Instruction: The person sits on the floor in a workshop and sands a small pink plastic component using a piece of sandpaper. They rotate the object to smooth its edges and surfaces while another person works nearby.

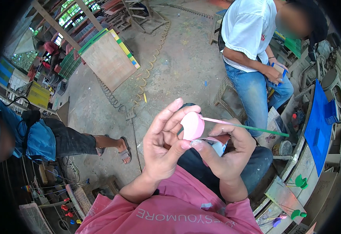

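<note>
In front of my chest, a glossy pink rounded piece with a scooped side [192, 126] is mounted on a thin stick [242, 125], which is pink near the piece and green toward its far end. My left hand [159, 142] pinches the pink piece, the other fingers spread behind it. Closed around a folded piece of sandpaper [219, 146], reddish brown with a white and blue back, is my right hand [234, 150]. Its thumb meets the lower edge of the pink piece, and the stick passes over its fingers.
A seated person [252, 43] at the right handles a blue-edged block [279, 73]. Another person [38, 132] stands at the left. Beside my right arm, a bench bears a blue sheet [318, 132] and green pieces on sticks [301, 181]. A coiled hose [153, 58] crosses the floor.
</note>
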`<state>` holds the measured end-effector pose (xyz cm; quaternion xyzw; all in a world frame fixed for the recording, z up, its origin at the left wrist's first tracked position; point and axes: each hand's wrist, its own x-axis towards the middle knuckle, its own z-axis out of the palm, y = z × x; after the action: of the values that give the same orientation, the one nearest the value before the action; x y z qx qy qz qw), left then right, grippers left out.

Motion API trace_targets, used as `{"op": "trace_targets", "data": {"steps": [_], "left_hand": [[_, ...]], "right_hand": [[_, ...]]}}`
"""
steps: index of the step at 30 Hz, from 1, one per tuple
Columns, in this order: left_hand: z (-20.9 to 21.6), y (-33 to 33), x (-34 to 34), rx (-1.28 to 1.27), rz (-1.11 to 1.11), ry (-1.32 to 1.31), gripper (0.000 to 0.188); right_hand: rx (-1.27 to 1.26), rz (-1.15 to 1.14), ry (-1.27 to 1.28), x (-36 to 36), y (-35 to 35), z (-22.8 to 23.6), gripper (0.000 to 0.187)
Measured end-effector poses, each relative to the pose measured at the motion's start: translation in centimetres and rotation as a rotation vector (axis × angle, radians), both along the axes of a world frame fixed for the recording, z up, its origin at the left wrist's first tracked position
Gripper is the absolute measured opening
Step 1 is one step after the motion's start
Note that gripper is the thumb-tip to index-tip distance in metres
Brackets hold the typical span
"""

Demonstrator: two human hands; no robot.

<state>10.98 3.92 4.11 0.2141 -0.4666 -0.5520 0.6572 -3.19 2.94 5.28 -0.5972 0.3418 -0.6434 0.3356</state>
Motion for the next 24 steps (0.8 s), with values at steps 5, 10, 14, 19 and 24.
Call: {"op": "trace_targets", "data": {"steps": [5, 10, 14, 19, 24], "left_hand": [[-0.3, 0.0, 0.0, -0.087, 0.013, -0.055, 0.065], [-0.3, 0.0, -0.1, -0.170, 0.033, -0.090, 0.061], [-0.4, 0.1, -0.2, -0.189, 0.043, -0.111, 0.061], [0.0, 0.7, -1.0, -0.127, 0.142, -0.175, 0.062], [-1.0, 0.2, -0.8, -0.268, 0.060, -0.162, 0.057]], "right_hand": [[0.026, -0.031, -0.050, 0.3, 0.2, 0.0, 0.030], [0.038, -0.064, -0.110, 0.8, 0.7, -0.5, 0.031], [0.013, -0.053, -0.177, 0.9, 0.6, -0.5, 0.032], [0.034, -0.044, -0.157, 0.5, 0.5, -0.5, 0.029], [0.075, -0.096, -0.188, 0.5, 0.3, -0.4, 0.028]]}}
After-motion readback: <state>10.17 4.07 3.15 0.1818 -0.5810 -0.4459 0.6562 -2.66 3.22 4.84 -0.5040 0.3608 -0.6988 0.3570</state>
